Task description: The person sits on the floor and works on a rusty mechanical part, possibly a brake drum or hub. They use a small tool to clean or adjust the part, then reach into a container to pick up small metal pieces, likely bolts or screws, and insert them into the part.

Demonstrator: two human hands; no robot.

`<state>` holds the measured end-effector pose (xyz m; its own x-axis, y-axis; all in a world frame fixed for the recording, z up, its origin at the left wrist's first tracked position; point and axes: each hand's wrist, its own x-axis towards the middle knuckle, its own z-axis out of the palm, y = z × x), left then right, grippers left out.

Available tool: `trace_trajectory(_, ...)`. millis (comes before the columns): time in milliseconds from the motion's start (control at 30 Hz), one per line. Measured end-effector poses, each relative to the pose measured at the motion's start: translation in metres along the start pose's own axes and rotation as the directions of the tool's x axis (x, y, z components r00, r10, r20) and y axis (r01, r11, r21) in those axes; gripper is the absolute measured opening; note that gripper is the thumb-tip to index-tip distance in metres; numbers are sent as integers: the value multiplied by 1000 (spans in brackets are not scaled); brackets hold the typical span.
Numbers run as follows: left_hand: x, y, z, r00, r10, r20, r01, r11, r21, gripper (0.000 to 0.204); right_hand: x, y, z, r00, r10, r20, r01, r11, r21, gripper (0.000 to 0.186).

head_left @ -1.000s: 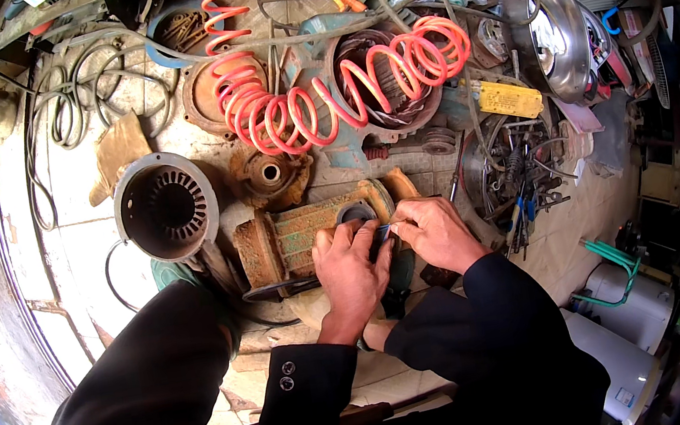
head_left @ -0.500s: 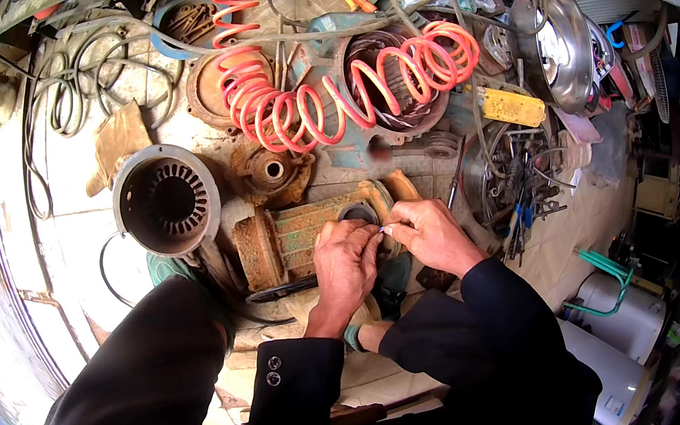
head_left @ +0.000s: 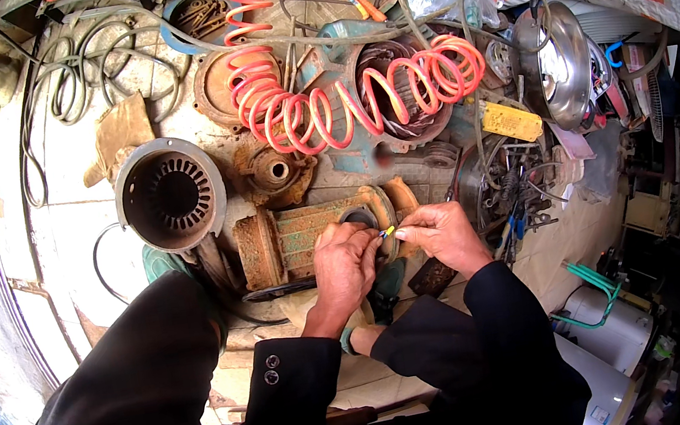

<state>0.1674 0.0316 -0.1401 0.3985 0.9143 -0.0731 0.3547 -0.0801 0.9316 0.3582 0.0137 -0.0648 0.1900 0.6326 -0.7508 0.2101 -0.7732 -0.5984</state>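
Note:
A rusty motor housing (head_left: 296,241) with flaking green paint lies before me, with a round opening (head_left: 355,214) on its upper side. Over that opening, my left hand (head_left: 341,265) pinches a thin blue piece, perhaps a wire, largely hidden by the fingers. My right hand (head_left: 449,236) pinches a small yellow piece (head_left: 390,230) at the end of it, thumb and forefinger closed. Both hands are close, their fingertips a short gap apart. Left of the housing stands a metal cylinder (head_left: 128,205) with a slotted core; above lies a rusty flanged part (head_left: 270,170).
A red coiled hose (head_left: 342,111) crosses the parts beyond. Tools (head_left: 516,212), a yellow box (head_left: 511,120) and a steel bowl (head_left: 551,66) lie at right, near white cylinders (head_left: 592,324). Cables (head_left: 79,84) and a cloth (head_left: 118,136) lie upper left; a doorway edge runs along the left.
My right hand has shifted slightly right, away from the left fingers, and the yellow piece now shows between the fingertips. The view has moved a little, so the surroundings appear slightly shifted.

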Motion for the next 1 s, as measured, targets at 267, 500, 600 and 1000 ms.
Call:
trace_trajectory(267,0,-1,1,1000,7,-10,-8,1000,-15,14,4,14,1,996,-77,49,66,977,205,19)
trace_trajectory(500,0,0,0,1000,7,-18,-7,1000,-6,14,6,12,8,997,-45,61,33,983,182,21)
trace_trajectory(600,-1,-2,2,1000,18,-23,-19,1000,-15,14,6,11,9,997,-51,57,40,984,171,19)
trace_trajectory(1000,-1,-3,2,999,31,-37,-31,1000,1,14,6,-6,15,997,-69,22,71,983,-167,16)
